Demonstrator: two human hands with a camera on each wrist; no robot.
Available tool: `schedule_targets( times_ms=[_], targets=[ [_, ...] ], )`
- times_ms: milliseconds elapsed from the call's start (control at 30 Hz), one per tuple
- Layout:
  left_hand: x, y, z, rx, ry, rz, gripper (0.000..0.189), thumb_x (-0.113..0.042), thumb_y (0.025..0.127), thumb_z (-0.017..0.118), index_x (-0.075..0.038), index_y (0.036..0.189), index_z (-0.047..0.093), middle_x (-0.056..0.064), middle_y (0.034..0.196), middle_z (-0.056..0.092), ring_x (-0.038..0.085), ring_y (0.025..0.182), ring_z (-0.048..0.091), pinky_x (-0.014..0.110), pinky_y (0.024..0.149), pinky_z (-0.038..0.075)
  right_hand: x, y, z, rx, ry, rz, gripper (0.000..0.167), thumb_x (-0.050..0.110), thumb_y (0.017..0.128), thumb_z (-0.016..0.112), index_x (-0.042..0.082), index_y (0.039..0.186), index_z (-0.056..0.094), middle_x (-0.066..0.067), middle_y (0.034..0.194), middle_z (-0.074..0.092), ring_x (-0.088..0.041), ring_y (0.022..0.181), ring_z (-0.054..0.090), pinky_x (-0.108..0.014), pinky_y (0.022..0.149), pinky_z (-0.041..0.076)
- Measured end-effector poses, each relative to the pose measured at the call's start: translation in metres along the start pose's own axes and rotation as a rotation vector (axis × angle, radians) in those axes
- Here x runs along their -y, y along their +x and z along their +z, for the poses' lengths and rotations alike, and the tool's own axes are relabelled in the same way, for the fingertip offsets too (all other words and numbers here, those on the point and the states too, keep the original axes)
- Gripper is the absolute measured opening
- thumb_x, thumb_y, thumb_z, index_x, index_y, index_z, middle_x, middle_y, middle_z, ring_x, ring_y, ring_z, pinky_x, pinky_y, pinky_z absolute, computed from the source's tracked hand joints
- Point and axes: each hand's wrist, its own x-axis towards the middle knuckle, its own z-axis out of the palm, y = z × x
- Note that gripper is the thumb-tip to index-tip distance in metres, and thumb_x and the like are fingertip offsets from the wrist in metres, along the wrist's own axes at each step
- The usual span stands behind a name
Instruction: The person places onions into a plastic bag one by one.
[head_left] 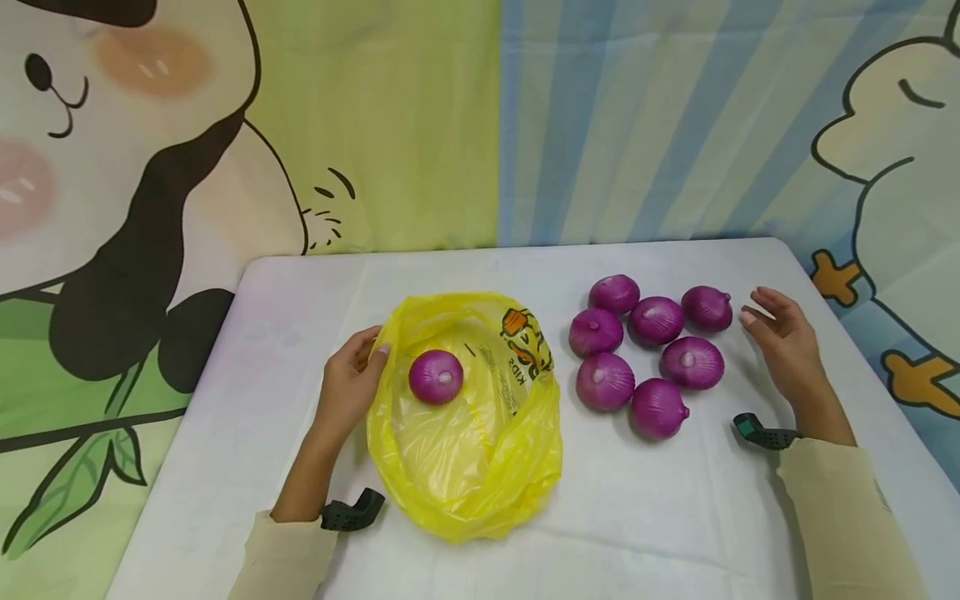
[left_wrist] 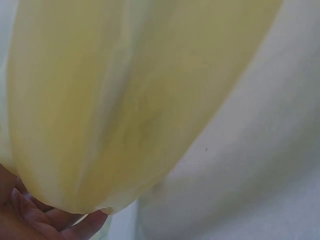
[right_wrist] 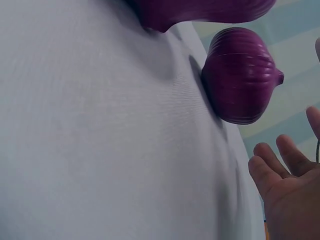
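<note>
A yellow plastic bag (head_left: 465, 508) lies spread with its mouth facing up, and one purple onion (head_left: 436, 377) rests inside it. My left hand (head_left: 348, 379) pinches the bag's left rim between thumb and fingers; in the left wrist view the bag's side fills much of the picture above the fingers (left_wrist: 90, 225). To the right of the bag, several more purple onions (head_left: 604, 382) lie in a loose cluster. My right hand (head_left: 786, 346) is just right of the cluster, fingers spread and holding nothing, nearest to the far-right onion (head_left: 707, 308). That onion (right_wrist: 240, 75) also shows beside the fingers in the right wrist view.
Everything lies on a table with a white cloth (head_left: 630, 517). Behind it hangs a backdrop (head_left: 420, 125) with cartoon animals and stripes. Each wrist wears a black camera mount, such as the right one (head_left: 765, 435).
</note>
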Motion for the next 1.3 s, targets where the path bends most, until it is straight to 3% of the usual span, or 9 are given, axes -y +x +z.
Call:
schedule_targets(
  times_ms=[133, 233, 300, 533, 733, 1033, 1133, 1300],
  targets=[
    [0.0, 0.0, 0.0, -0.004, 0.002, -0.006, 0.038, -0.016, 0.102, 0.051, 0.001, 0.136, 0.052, 0.02, 0.125, 0.061, 0.031, 0.114, 0.059, 0.043, 0.095, 0.047, -0.001, 0.005, 0.003, 0.049, -0.045, 0.036, 0.065, 0.04, 0.099, 0.054, 0.035, 0.154, 0.019, 0.004, 0.16, 0.019, -0.019, 0.144, 0.021, -0.035, 0.112, 0.024],
    [0.002, 0.002, 0.0, -0.003, 0.001, -0.008, 0.038, -0.017, 0.103, 0.05, 0.0, 0.137, 0.052, 0.019, 0.125, 0.061, 0.03, 0.113, 0.06, 0.042, 0.094, 0.048, 0.0, 0.009, 0.005, 0.072, -0.074, 0.044, 0.069, 0.046, 0.098, 0.053, 0.037, 0.155, 0.014, 0.007, 0.161, 0.014, -0.022, 0.147, 0.012, -0.052, 0.113, 0.017],
    [0.011, 0.005, 0.0, -0.004, -0.001, -0.012, 0.038, -0.019, 0.103, 0.051, -0.002, 0.137, 0.052, 0.017, 0.125, 0.062, 0.029, 0.113, 0.06, 0.042, 0.094, 0.049, 0.0, 0.013, 0.007, 0.076, -0.083, 0.046, 0.072, 0.048, 0.097, 0.054, 0.038, 0.155, 0.013, 0.008, 0.161, 0.012, -0.024, 0.147, 0.01, -0.057, 0.111, 0.015],
    [0.037, 0.012, 0.002, -0.006, -0.028, -0.001, 0.041, -0.033, 0.101, 0.054, -0.013, 0.138, 0.054, 0.009, 0.125, 0.063, 0.022, 0.111, 0.061, 0.039, 0.092, 0.05, 0.006, 0.022, 0.013, 0.119, -0.061, 0.045, 0.077, 0.045, 0.095, 0.059, 0.038, 0.155, 0.012, 0.003, 0.162, 0.008, -0.03, 0.147, 0.007, -0.063, 0.11, 0.012],
    [0.039, 0.012, 0.003, -0.013, -0.036, 0.009, 0.043, -0.037, 0.1, 0.055, -0.015, 0.137, 0.055, 0.008, 0.126, 0.063, 0.022, 0.114, 0.06, 0.04, 0.094, 0.049, 0.008, 0.029, 0.018, 0.185, -0.07, 0.028, 0.082, 0.038, 0.095, 0.062, 0.034, 0.157, 0.007, -0.011, 0.162, 0.005, -0.038, 0.145, 0.005, -0.062, 0.11, 0.011],
    [0.041, 0.013, 0.003, -0.014, -0.025, 0.02, 0.043, -0.035, 0.1, 0.054, -0.013, 0.137, 0.055, 0.01, 0.126, 0.063, 0.023, 0.113, 0.061, 0.039, 0.092, 0.05, 0.011, 0.031, 0.022, 0.19, -0.077, 0.024, 0.087, 0.037, 0.093, 0.066, 0.038, 0.156, 0.005, -0.011, 0.162, 0.003, -0.04, 0.145, 0.003, -0.064, 0.109, 0.011],
    [0.038, 0.013, 0.003, -0.013, -0.021, 0.006, 0.04, -0.029, 0.102, 0.053, -0.01, 0.137, 0.054, 0.012, 0.126, 0.062, 0.024, 0.113, 0.06, 0.04, 0.092, 0.05, 0.012, 0.032, 0.023, 0.186, -0.099, 0.05, 0.085, 0.041, 0.091, 0.067, 0.039, 0.156, 0.011, -0.014, 0.161, 0.01, -0.041, 0.144, 0.01, -0.063, 0.109, 0.016],
    [0.011, 0.003, 0.002, -0.003, 0.011, -0.007, 0.039, -0.019, 0.103, 0.05, -0.001, 0.138, 0.051, 0.019, 0.128, 0.06, 0.031, 0.116, 0.058, 0.043, 0.094, 0.048, 0.013, 0.032, 0.026, 0.177, -0.135, 0.078, 0.078, 0.049, 0.089, 0.066, 0.029, 0.154, 0.028, -0.024, 0.154, 0.022, -0.045, 0.136, 0.022, -0.061, 0.107, 0.026]
  ],
)
